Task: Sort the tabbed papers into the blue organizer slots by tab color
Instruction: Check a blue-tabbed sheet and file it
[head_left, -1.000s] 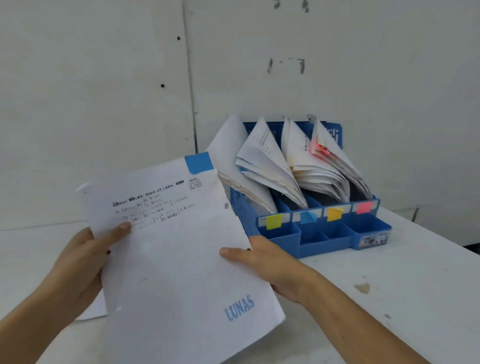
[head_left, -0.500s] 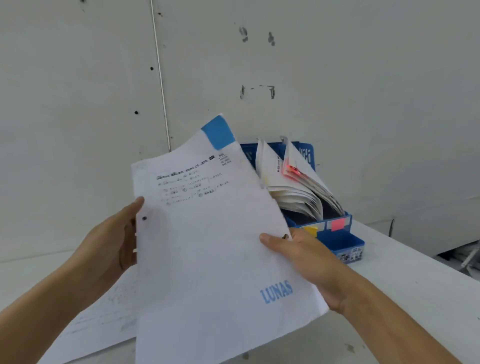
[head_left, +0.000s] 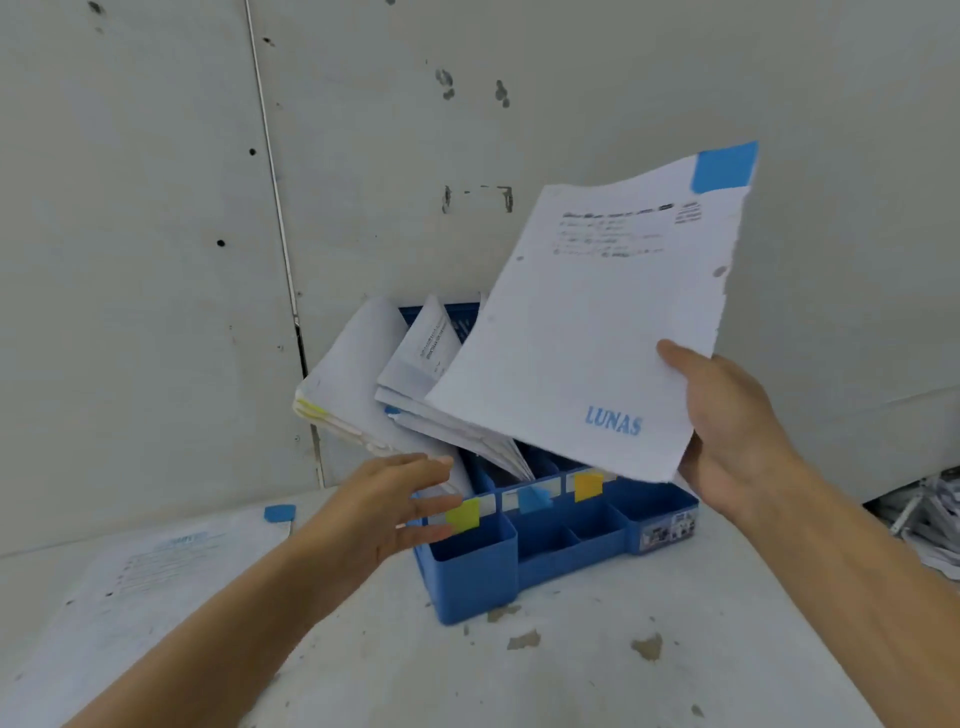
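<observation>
A white paper (head_left: 582, 332) with a blue tab (head_left: 723, 166) at its top corner and the word LUNAS hangs over the blue organizer (head_left: 550, 551). My right hand (head_left: 727, 431) grips its right edge. My left hand (head_left: 395, 509) has straight fingers reaching to the organizer's front left corner, close to the yellow slot label (head_left: 462, 514). The blue slot label (head_left: 532, 500) and orange slot label (head_left: 588, 486) sit further right. Filed papers (head_left: 363, 384) lean left out of the slots. The held sheet hides the rightmost slots.
Another sheet with a blue tab (head_left: 279, 513) lies flat on the white table (head_left: 571, 675) at the left. A white wall stands right behind the organizer. A heap of papers (head_left: 930, 525) shows past the table's right edge.
My left hand has let go of the paper and moved down to the organizer. My right hand alone has carried the sheet up and right, over the slots.
</observation>
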